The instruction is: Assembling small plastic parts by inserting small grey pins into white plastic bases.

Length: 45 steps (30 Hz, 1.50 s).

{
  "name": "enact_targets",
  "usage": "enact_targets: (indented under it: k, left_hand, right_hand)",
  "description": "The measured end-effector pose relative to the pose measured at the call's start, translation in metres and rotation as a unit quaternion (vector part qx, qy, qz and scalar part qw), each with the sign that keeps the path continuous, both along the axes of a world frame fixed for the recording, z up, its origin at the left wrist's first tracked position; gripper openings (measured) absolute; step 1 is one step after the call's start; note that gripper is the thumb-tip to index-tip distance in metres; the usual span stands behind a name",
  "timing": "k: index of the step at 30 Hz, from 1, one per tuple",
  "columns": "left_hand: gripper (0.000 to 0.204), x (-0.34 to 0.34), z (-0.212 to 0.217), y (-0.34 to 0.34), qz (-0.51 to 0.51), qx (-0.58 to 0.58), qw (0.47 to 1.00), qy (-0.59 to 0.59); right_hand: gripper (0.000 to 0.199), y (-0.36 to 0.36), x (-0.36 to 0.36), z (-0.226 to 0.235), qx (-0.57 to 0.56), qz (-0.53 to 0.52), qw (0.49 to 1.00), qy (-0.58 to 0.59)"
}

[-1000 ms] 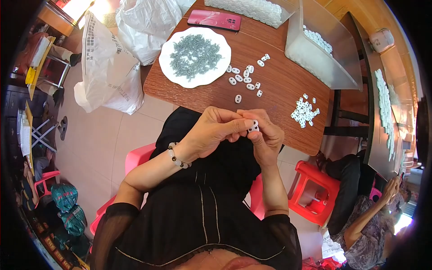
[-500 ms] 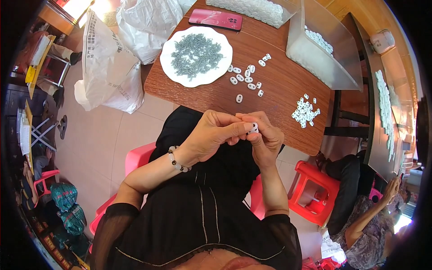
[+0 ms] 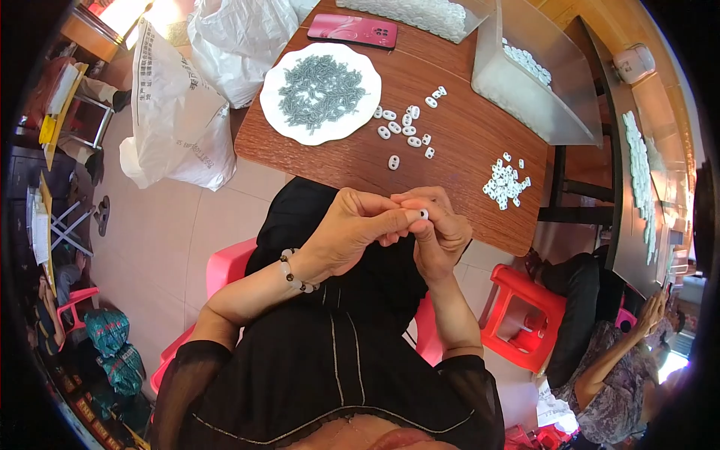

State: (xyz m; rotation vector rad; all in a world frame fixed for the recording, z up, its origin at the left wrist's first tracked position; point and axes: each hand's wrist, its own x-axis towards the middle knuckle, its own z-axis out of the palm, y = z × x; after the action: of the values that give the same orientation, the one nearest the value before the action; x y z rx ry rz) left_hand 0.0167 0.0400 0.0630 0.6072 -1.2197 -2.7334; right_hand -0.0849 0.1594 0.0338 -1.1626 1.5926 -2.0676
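Observation:
Between the fingertips of both my hands, above my lap at the table's near edge, sits a small white two-holed plastic piece (image 3: 424, 214); one dark hole shows and fingers cover most of it. My left hand (image 3: 364, 229) pinches it from the left, thumb foremost, with a beaded bracelet on the wrist. My right hand (image 3: 442, 232) has thumb and fingers closed around it from the right. Nearest on the table lies a loose white oval piece (image 3: 394, 163) with two holes, and several like it lie behind. A pile of smaller white holed pieces (image 3: 506, 184) is to the right.
A scalloped white plate (image 3: 268, 99) bears many thin grey pieces. Behind it lies a pink phone (image 3: 352, 31). A translucent bin (image 3: 495, 94) of white pieces stands back right. White sacks (image 3: 176, 127) are left, a red stool (image 3: 523, 319) right. A co-worker's arm (image 3: 611, 367) shows far right.
The white piece has turned or sunk deeper between my fingers, so less of it shows. Both hands stay together in nearly the same place. The view has shifted slightly.

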Motion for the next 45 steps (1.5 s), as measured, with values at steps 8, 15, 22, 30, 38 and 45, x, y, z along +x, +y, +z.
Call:
enact_targets:
  k: [8, 15, 22, 30, 38, 45]
  left_hand:
    - [0.017, -0.011, -0.006, -0.002, 0.005, 0.049, 0.999, 0.018]
    - [0.017, -0.026, -0.023, -0.005, 0.020, 0.006, 1.000, 0.022]
    - [0.019, -0.032, -0.026, -0.006, 0.036, -0.038, 0.998, 0.042]
    - [0.022, -0.039, -0.034, -0.005, 0.031, -0.028, 0.998, 0.046]
    - [0.024, -0.058, -0.042, -0.003, 0.001, -0.007, 0.998, 0.058]
    - [0.019, -0.065, -0.041, -0.009, -0.035, 0.028, 0.997, 0.060]
  right_hand:
    - [0.038, -0.001, -0.011, -0.009, 0.000, 0.041, 0.997, -0.060]
    - [0.054, -0.002, -0.025, -0.020, 0.023, 0.087, 0.991, -0.103]
    - [0.058, -0.002, -0.031, -0.021, 0.026, 0.128, 0.983, -0.127]
    - [0.053, 0.000, -0.038, -0.028, 0.035, 0.107, 0.987, -0.114]
    - [0.051, 0.003, -0.044, -0.029, 0.016, 0.050, 0.988, -0.149]
    - [0.040, 0.000, -0.045, -0.026, -0.001, 0.019, 0.987, -0.159]
